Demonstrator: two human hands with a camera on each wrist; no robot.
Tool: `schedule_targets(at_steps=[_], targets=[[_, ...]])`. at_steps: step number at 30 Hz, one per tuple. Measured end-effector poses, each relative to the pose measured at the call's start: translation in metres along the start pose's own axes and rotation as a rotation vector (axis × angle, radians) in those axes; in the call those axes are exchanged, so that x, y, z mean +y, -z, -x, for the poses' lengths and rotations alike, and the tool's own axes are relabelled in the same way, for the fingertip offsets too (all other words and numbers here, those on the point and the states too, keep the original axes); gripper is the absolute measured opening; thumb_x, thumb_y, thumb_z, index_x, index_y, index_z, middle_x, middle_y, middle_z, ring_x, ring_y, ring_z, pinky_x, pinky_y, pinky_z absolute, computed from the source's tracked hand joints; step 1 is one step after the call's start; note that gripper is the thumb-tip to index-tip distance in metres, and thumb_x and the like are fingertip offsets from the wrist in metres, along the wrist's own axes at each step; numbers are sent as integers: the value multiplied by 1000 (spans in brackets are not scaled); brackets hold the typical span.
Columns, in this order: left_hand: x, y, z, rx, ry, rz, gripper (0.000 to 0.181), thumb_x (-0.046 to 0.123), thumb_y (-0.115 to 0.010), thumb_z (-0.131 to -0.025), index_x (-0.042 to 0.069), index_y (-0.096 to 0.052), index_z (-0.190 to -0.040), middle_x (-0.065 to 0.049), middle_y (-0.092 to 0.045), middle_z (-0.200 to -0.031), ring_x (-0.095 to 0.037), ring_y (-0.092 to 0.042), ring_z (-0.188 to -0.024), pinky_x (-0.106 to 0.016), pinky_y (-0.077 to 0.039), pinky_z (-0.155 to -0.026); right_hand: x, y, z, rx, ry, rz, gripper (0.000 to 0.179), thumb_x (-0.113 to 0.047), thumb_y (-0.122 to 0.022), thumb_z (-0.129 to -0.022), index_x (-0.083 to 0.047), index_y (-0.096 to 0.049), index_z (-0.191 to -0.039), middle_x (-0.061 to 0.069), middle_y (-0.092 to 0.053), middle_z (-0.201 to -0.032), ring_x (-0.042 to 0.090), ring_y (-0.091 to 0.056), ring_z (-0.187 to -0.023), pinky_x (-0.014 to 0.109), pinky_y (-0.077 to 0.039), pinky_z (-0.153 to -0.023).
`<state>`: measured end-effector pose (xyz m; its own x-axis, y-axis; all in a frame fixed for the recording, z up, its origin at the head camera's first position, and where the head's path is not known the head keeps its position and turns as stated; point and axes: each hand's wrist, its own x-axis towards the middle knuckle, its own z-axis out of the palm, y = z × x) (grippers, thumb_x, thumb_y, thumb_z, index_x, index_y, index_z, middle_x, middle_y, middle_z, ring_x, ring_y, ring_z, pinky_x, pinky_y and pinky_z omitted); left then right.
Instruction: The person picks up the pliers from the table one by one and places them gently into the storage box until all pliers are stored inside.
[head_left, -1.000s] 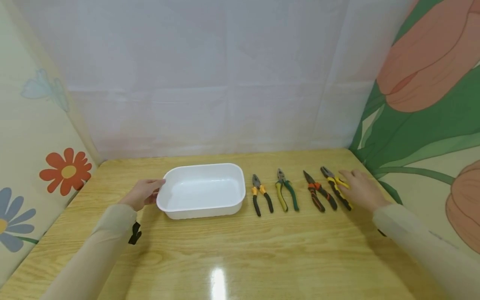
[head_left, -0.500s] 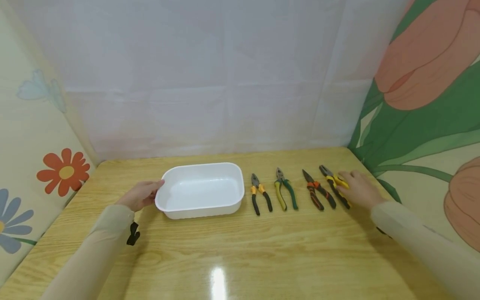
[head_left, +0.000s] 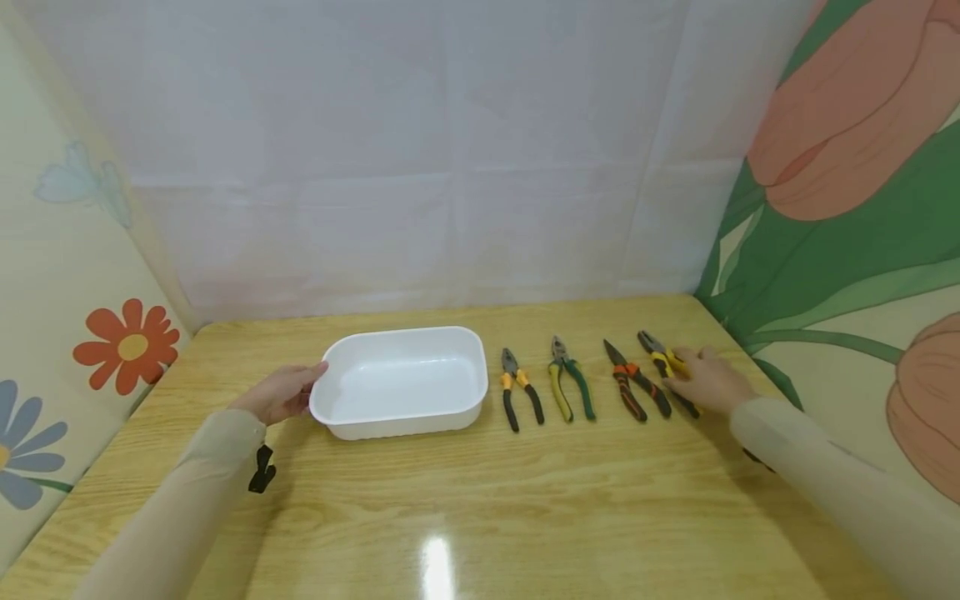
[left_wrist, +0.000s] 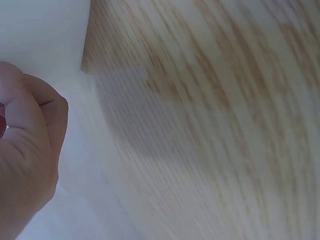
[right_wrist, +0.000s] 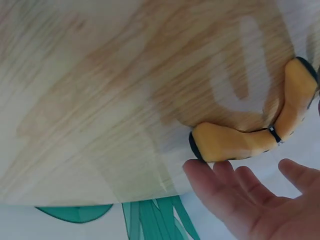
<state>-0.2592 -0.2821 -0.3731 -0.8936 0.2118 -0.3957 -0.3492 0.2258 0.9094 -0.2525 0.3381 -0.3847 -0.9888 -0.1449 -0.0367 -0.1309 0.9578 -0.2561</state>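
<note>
My left hand [head_left: 279,393] pinches the left rim of a white rectangular plastic basin [head_left: 408,427]; its thumb and curled fingers show at the basin's side [left_wrist: 45,35] in the left wrist view. At the far right of the table, my right hand [head_left: 712,382] reaches over the handles of yellow-and-black pliers [head_left: 654,344]. The right wrist view has its fingers loosely extended beside a yellow handle [right_wrist: 225,142], fingertips right at its edge. The hand partly covers these pliers in the head view.
Left of that pair lie red-and-black long-nose pliers [head_left: 630,377], yellow-and-green pliers [head_left: 572,375] and orange-and-black pliers [head_left: 519,387], in a row on the wooden table [head_left: 480,500]. A white cloth [head_left: 420,167] hangs behind, with flower-printed panels on both sides.
My right hand has shifted slightly left and down, farther over the yellow-and-black pliers' handles. My left hand keeps its hold on the basin's rim.
</note>
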Motion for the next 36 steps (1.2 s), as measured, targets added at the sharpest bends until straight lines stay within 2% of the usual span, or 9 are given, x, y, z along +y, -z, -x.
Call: schedule_targets(at_steps=[4, 8, 13, 19, 27, 32, 36], targets=[[-1, 2, -1, -22, 30, 68, 35, 30, -34, -107, -1, -50, -113, 1, -58, -78, -8, -55, -66, -18, -47, -57, 3, -1, -2, -34, -22, 7, 77, -43, -59, -95, 14, -32, -141, 49, -33, -125, 63, -43, -108, 68, -42, -82], [-1, 2, -3, -31, 46, 95, 33, 30, -34, -107, 2, -52, -109, 1, -59, -78, -9, -56, -67, -18, -48, -57, 6, -1, -4, -60, -40, 6, 81, -45, -59, -95, 16, -31, -140, 51, -32, -125, 64, -40, -110, 70, -41, -83], [1, 4, -3, -50, 47, 77, 35, 31, -35, -106, 0, -50, -116, 0, -60, -80, -9, -58, -67, -19, -50, -58, 6, 0, -8, -85, -48, 18, 82, -45, -59, -93, 17, -30, -139, 48, -35, -129, 64, -40, -112, 70, -40, -86], [3, 5, -2, -54, 51, 68, 43, 30, -35, -106, -6, -41, -128, 0, -60, -81, -9, -59, -69, -20, -52, -60, 6, -1, -12, -116, -49, 50, 84, -46, -57, -94, 17, -29, -141, 43, -38, -133, 62, -43, -113, 68, -40, -89], [3, 5, -1, -53, 45, 61, 39, 29, -34, -107, -5, -44, -124, -1, -60, -81, -9, -60, -68, -20, -52, -60, 4, -2, -12, -89, -60, 76, 76, -41, -59, -94, 14, -33, -140, 44, -42, -129, 63, -45, -109, 66, -43, -84], [4, 4, -1, -54, 56, 59, 40, 29, -36, -106, -5, -44, -125, 0, -61, -82, -9, -61, -70, -22, -54, -63, 8, -3, -12, -102, -54, 75, 77, -40, -59, -94, 14, -31, -142, 44, -40, -131, 63, -45, -110, 67, -43, -85], [3, 4, -1, -37, 72, 53, 43, 30, -37, -106, -7, -42, -128, 0, -60, -81, -9, -60, -70, -22, -54, -64, 11, -3, -12, -125, -24, 62, 84, -46, -59, -94, 15, -28, -142, 44, -39, -132, 62, -44, -111, 67, -43, -86]])
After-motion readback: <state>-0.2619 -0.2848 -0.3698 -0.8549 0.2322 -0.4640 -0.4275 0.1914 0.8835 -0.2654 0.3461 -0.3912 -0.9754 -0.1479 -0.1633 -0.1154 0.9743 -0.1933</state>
